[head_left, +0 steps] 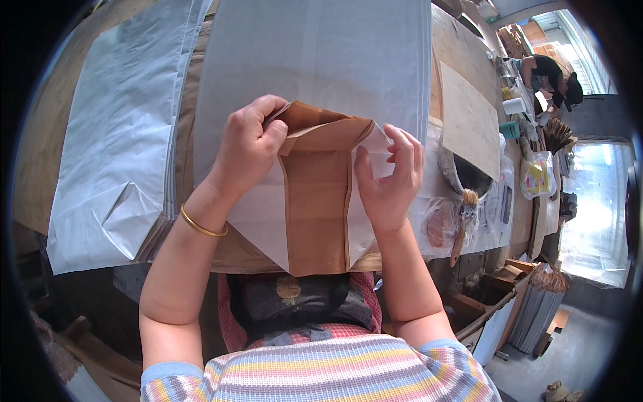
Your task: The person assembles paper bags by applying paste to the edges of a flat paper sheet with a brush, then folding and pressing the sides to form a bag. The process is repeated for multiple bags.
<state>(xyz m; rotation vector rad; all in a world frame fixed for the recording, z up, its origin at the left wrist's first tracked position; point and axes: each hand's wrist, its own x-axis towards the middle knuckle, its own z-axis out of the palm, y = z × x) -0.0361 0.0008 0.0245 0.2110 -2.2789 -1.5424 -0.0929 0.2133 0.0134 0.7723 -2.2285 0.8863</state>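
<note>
A large paper bag (317, 201), white outside and brown inside, lies in front of me with its near end unfolded and a brown flap raised. My left hand (249, 142) pinches the upper left corner of that flap between thumb and fingers. At the flap's right side is my right hand (394, 175), its thumb and fingers apart around a white corner fold, with the thumb close to the brown edge. White side folds slant down to a point near the table edge. Beneath lies a stack of white sheets or bags (268, 53).
More white bags (110, 147) are stacked at the left. To the right are a board (469, 120), a brush (463, 224) by a dark bowl (472, 175), and clear plastic (439, 224). Another person (552, 77) works farther right. Wooden crates (499, 295) stand below the table edge.
</note>
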